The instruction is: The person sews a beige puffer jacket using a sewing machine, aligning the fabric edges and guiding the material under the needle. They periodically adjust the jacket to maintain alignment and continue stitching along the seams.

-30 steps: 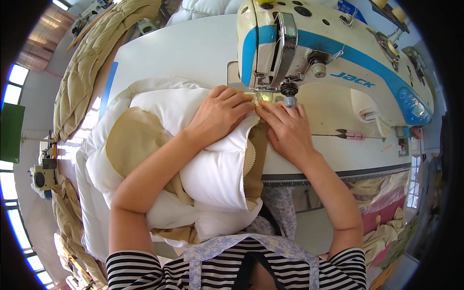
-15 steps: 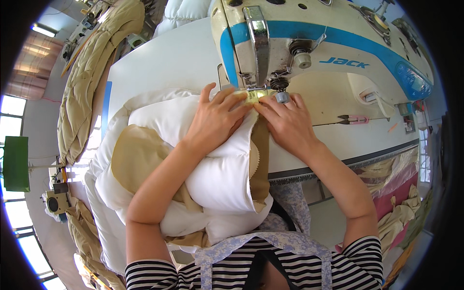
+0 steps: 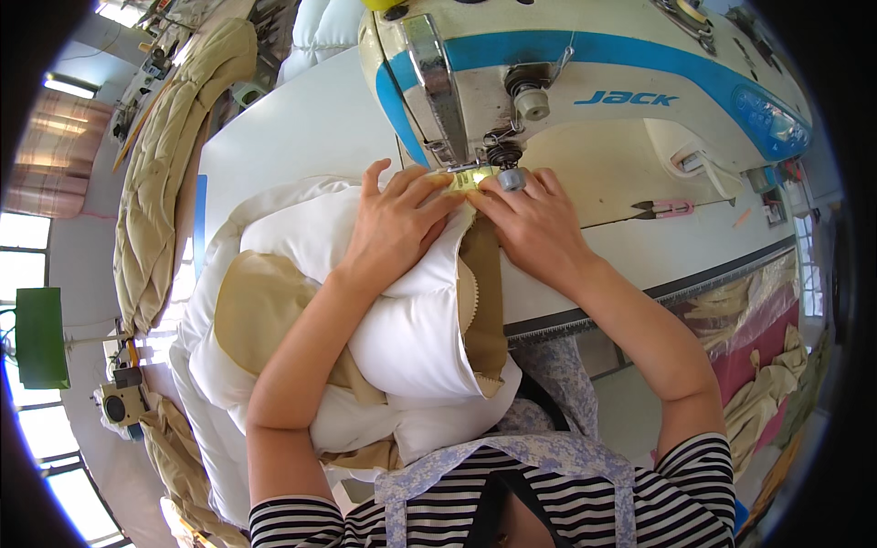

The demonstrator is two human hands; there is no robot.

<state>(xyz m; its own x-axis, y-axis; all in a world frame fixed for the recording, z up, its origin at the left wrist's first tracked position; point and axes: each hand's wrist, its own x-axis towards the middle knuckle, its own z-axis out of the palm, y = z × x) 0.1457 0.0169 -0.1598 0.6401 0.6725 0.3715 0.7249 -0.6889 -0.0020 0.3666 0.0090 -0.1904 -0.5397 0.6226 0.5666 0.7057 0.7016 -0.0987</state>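
Observation:
A white padded garment [image 3: 402, 342] with tan fabric patches lies bunched over my lap and the table's front edge. Its tan-brown border [image 3: 484, 315] runs up to the lit needle area of a white and blue sewing machine [image 3: 603, 64]. My left hand [image 3: 395, 219] rests on the white padding, thumb and fingertips gripping the edge just left of the needle. On the other side my right hand [image 3: 532, 212] pinches the tan border close by the presser foot. The needle itself and the cloth under my fingertips are hidden.
Pink-handled thread snips [image 3: 662, 209] lie on the white table [image 3: 301, 128] right of my right hand. A dark ruler strip [image 3: 639, 297] follows the table's front edge. Beige quilted garments [image 3: 178, 173] hang at the left; folded cloth [image 3: 763, 393] sits at lower right.
The view has shifted, so the machine sits slightly further left and higher in the picture. Both hands keep their grip on the garment beside the needle.

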